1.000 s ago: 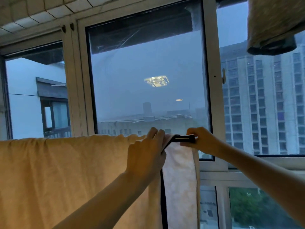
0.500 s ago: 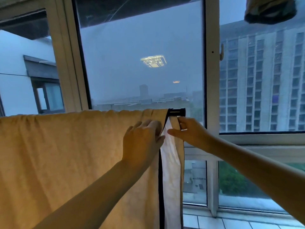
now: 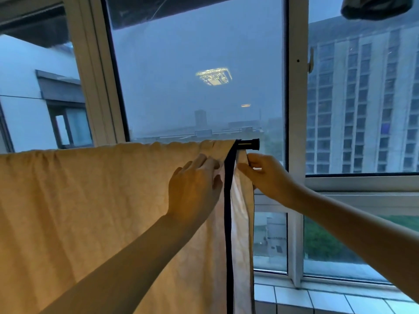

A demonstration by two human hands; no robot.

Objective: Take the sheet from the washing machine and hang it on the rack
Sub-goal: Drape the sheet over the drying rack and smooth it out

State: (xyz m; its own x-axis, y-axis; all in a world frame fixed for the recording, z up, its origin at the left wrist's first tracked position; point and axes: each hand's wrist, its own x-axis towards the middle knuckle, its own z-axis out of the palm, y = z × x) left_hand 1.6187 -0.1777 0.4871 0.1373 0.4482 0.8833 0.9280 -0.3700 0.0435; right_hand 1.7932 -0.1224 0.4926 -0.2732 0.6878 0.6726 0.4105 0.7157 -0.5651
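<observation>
Item count, head view: 6 kinds, 8 items.
1 sheet (image 3: 90,211); 1 rack rod (image 3: 248,145); 2 hands: 1 left hand (image 3: 195,189), 1 right hand (image 3: 265,175); 1 dark cloth bundle (image 3: 374,7), top right; 2 light reflections (image 3: 214,75) in the glass; 1 window handle (image 3: 311,61).

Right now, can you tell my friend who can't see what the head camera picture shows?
A yellow sheet hangs over a black rack bar before a big window, and two hands work at its dark-trimmed right edge. The left hand rests flat-fingered on the front layer; the right hand pinches the back layer just below the bar's end.
</observation>
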